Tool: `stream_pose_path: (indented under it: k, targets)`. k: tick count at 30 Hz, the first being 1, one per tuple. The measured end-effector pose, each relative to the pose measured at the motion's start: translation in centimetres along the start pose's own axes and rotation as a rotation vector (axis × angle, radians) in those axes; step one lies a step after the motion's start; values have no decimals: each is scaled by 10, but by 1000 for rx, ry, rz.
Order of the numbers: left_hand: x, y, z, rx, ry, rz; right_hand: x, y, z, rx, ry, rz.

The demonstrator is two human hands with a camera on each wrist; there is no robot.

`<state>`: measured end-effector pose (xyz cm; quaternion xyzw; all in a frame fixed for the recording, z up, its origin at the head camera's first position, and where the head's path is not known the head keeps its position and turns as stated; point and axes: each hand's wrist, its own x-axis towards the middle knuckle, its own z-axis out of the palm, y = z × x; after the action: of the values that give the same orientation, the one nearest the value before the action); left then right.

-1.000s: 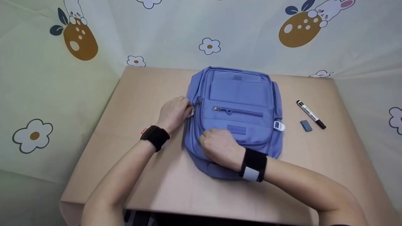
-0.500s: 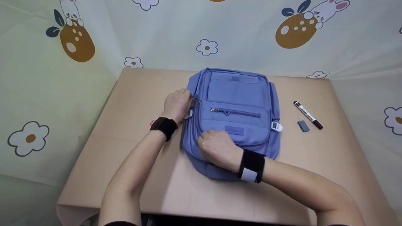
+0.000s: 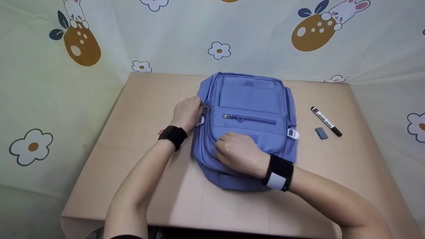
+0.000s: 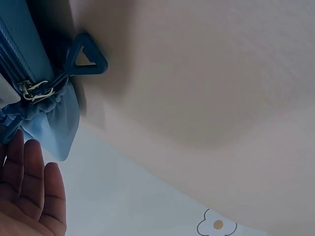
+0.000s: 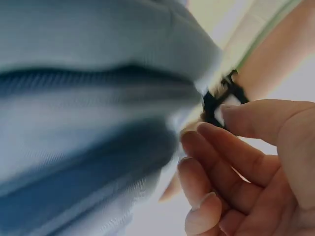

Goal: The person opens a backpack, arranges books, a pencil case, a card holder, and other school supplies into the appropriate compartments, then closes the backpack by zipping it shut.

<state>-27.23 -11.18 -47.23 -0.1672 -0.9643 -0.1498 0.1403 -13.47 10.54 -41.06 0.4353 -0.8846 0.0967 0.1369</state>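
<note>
A blue backpack (image 3: 249, 96) lies front side up on the table. My left hand (image 3: 188, 113) is at its left side, beside a metal zipper slider. In the left wrist view, the fingertips of my left hand (image 4: 32, 184) meet a small blue zipper pull (image 4: 11, 130); my thumb is out of sight. A triangular pull (image 4: 87, 58) hangs free nearby. My right hand (image 3: 241, 153) is over the lower front of the backpack, fingers curled. The right wrist view has its thumb and forefinger pinching a dark zipper pull (image 5: 216, 105) by the bag's blurred zipper seam.
A black-and-white marker (image 3: 326, 121) and a blue-grey eraser (image 3: 321, 133) lie right of the backpack. A white buckle (image 3: 293, 133) sticks out at the bag's right side. Patterned curtains (image 3: 186, 30) enclose the tan table (image 3: 159, 89).
My left hand has moved up the bag's left side, from near the white buckle to the zipper slider. My right hand has shifted a little to the right in the last half second.
</note>
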Motion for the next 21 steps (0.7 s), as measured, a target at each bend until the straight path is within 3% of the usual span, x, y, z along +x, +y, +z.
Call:
stream_pose_path:
  k: [6,11,16,21]
  targets:
    - [-2,0,0,-32,5,-8,-19,45,-21,111,-20,106]
    - [-4,-2,0,-54,27,-1,-41,82,-19,136,-135,211]
    - [-4,-2,1,-78,50,-1,-59,96,-9,138,-236,230]
    - [-4,0,-2,-94,96,34,-64,98,-4,170,-271,254]
